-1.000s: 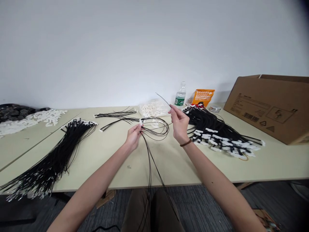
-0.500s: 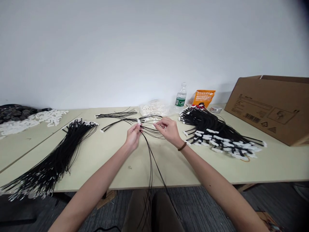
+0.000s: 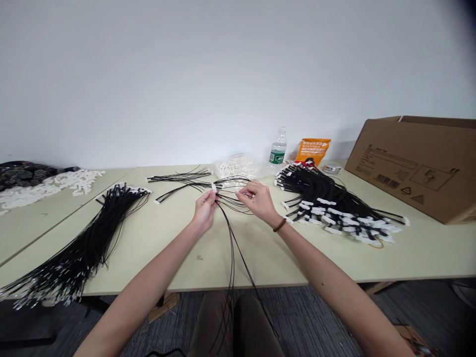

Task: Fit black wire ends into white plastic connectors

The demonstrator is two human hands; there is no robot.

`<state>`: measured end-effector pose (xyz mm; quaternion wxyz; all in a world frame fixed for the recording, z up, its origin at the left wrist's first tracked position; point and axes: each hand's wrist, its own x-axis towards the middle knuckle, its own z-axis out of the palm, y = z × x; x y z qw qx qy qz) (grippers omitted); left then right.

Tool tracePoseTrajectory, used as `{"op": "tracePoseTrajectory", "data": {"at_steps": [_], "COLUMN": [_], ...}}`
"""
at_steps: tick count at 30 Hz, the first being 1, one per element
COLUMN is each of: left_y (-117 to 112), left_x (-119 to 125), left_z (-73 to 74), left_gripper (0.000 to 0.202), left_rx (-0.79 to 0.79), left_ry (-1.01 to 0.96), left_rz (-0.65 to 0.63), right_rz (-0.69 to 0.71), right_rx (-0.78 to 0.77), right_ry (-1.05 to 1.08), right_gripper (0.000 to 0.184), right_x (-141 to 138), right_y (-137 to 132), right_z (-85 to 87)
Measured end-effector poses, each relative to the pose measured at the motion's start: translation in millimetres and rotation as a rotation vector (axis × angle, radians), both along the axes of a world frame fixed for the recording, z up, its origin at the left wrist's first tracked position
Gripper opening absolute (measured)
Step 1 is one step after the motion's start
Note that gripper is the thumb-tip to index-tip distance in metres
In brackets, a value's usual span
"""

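Note:
My left hand pinches a small white plastic connector with thin black wires running from it. Some of those wires hang down past the table edge toward my lap. My right hand is close by, its thumb and fingertips pinched together on one or more of the same wires. A small bunch of black wires with white ends lies just beyond my hands. Large bundles of the same wires lie to the left and right.
A clear bag of white connectors, a water bottle and an orange packet stand at the back of the pale table. A cardboard box sits at the right. White pieces and a dark heap lie far left.
My right hand has stayed low among the wires, close to my left hand, and has shifted only slightly. My left hand and the connector have not visibly moved.

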<state>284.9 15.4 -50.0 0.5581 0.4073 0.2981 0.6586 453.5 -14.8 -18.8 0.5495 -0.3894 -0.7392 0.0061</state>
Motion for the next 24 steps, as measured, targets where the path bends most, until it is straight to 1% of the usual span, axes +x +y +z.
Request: {"op": "tracePoseTrajectory", "data": {"at_steps": [6, 10, 15, 20, 24], "left_y": [-0.1, -1.0, -0.8, -0.6, -1.2], "left_x": [0.2, 0.0, -1.0, -1.6, -1.4], "left_z": [-0.7, -0.2, -0.5, -1.3, -0.9], "left_gripper": [0.013, 0.013, 0.016, 0.018, 0.019], "left_rx": [0.005, 0.018, 0.046, 0.073, 0.08], "left_ry": [0.001, 0.009, 0.053, 0.082, 0.092], "left_rz": [0.003, 0.0, 0.006, -0.006, -0.009], "right_rz": [0.013, 0.029, 0.076, 0.187, 0.233], "right_rx": [-0.021, -0.07, -0.206, -0.372, -0.412], "right_ry": [0.021, 0.049, 0.149, 0.306, 0.358], "right_gripper": [0.021, 0.019, 0.02, 0.025, 0.029], "right_x": [-0.6, -0.7, -0.5, -0.9, -1.1], "right_y": [1.0, 1.3, 2.1, 3.6, 4.1], "right_z": [-0.9, -0.8, 0.0, 1.4, 2.2]}}
